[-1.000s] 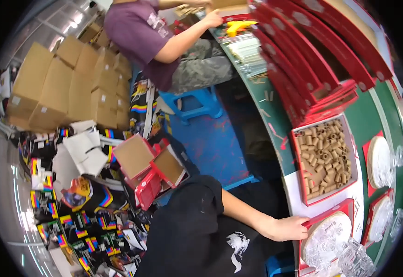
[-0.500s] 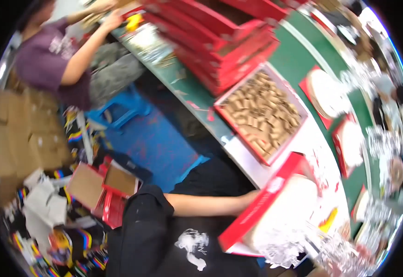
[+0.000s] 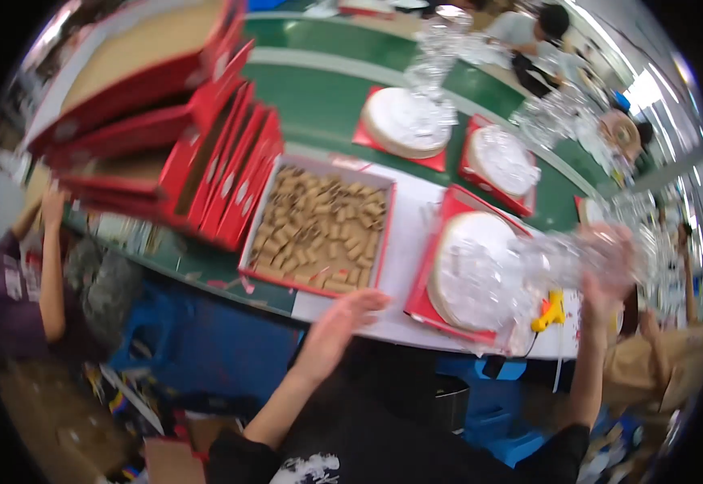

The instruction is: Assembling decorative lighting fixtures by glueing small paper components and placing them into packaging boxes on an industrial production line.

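- Head view: the left hand (image 3: pixel 342 323) is spread, fingers straight and together, palm down, at the near edge of the white work surface (image 3: pixel 404 258); whether it touches the surface cannot be told.
- Just beyond the left hand's fingertips stands a shallow red-rimmed cardboard tray of short tan cylindrical pieces (image 3: pixel 321 226), filled nearly to its walls.
- The right hand (image 3: pixel 605 270) is raised at the right of the view and blurred; it appears closed around a crumpled clear plastic wrapping (image 3: pixel 553 258), but the exact grip cannot be told.
- The clear plastic wrapping reaches leftward over a round white disc seated in an open red box (image 3: pixel 468 274), which lies on the white work surface just right of the tray.
- A small yellow tool with a dark cord (image 3: pixel 551 310) lies at the near right of the red box, below the right hand.
- Behind, on the green table top (image 3: pixel 319 101), two further red boxes with round white discs (image 3: pixel 404 121) sit side by side, with more clear wrapping above them.
- At upper left, a tilted stack of flat red boxes (image 3: pixel 182 137) leans beside the tray.
- At far left, another person's forearm (image 3: pixel 49 266) rests at the table edge; other people sit at upper right.
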Available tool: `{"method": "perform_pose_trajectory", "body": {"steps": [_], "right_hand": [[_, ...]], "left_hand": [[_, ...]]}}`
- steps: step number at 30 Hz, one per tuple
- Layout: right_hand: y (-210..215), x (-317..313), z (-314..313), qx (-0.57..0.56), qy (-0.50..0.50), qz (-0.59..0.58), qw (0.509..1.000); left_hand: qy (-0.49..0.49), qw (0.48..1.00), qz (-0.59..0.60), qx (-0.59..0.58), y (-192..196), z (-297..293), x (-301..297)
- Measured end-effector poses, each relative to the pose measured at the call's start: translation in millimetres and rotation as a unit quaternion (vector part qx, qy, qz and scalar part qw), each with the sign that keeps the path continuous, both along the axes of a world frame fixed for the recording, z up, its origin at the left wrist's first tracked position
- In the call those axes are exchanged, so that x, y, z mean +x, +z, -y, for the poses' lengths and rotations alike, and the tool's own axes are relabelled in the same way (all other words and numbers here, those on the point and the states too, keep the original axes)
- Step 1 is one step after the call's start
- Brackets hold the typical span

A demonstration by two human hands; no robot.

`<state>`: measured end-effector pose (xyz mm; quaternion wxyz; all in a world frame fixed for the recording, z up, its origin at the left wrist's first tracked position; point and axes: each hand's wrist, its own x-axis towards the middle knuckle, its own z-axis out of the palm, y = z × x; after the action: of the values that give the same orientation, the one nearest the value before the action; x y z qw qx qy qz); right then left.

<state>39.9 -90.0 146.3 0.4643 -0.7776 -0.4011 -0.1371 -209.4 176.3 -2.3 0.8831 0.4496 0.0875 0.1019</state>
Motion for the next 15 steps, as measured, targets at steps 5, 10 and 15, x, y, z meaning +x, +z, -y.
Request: {"method": "perform_pose_trajectory", "body": {"steps": [5, 10, 15], "right_hand": [[-9.7, 9.0, -51.0, 0.113, 0.029, -0.073, 0.990], [-2.6, 13.7, 29.8, -0.154, -0.128, -0.008, 0.980], [-114.9, 21.2, 178.3, -0.465, -0.395, -0.159, 0.776]], "left_hand": [[0.076, 0.789, -0.133, 0.595, 11.3, -50.8, 33.4], [0.052, 0.685, -0.124, 0.716, -11.9, -65.7, 48.9], [0.070, 0.722, -0.125, 0.677, -11.8, -69.3, 62.9]]}}
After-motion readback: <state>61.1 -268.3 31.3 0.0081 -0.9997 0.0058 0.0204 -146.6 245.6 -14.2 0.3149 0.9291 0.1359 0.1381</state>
